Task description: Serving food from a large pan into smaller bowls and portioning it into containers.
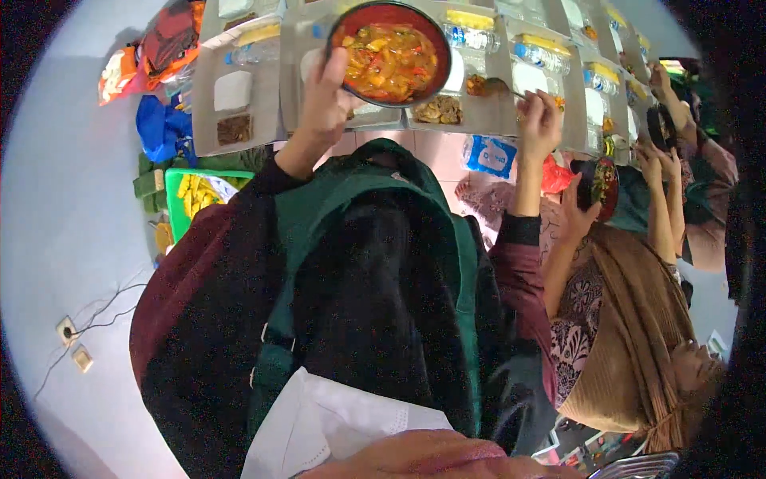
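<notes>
My left hand (pixel 325 100) grips the near left edge of a round bowl (pixel 387 14), black outside and red inside. Orange saucy stew with yellow and red pieces (pixel 391 64) fills much of it. Above an open meal box (pixel 471 116), my right hand (pixel 539 124) is closed on the handle of a spoon (pixel 496 85). The spoon's head is over a small portion of orange food (pixel 477 85) in a compartment. To the left of that lies a portion of brown food (pixel 439 110). The bowl hides part of the boxes beneath it.
Rows of boxes hold water bottles (pixel 471 37), white packets (pixel 233 90) and brown meat-like food (pixel 234 128). A green crate (pixel 172 199) of yellow pieces stands left. At right, a co-worker's hand (pixel 576 209) supports another bowl (pixel 608 188); more people's hands are beyond.
</notes>
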Available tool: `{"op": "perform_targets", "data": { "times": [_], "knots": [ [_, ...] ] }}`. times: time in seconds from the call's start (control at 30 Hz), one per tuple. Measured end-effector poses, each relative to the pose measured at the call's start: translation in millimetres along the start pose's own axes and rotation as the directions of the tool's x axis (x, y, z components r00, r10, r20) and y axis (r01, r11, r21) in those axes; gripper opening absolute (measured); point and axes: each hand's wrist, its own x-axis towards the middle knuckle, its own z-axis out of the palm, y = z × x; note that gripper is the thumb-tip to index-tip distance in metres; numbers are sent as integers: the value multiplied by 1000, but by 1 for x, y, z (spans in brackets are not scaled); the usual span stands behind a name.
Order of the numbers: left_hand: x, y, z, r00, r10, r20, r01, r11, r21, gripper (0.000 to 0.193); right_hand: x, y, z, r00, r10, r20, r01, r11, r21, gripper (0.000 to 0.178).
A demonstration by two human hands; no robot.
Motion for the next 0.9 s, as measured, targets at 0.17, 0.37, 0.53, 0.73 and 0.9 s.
{"op": "perform_targets", "data": {
  "times": [0.17,0.37,0.53,0.73,0.9],
  "knots": [
    [8,-9,5,950,-298,-92,284,949,-139,51,11,-65,-6,960,-15,-279,55,989,138,20],
    [9,-13,21,961,-273,-48,264,954,-143,57,1,-141,17,980,-108,-167,138,974,178,23],
    [10,-15,24,948,-318,-26,314,944,-101,65,-7,-146,24,932,-355,72,350,934,75,24],
    [9,-12,31,940,-338,-37,332,935,-124,66,-4,-142,24,856,-467,222,493,867,-76,21],
    [7,-8,37,942,-330,-66,323,940,-107,65,3,-138,26,991,88,101,-104,980,172,25]
  ]
}}
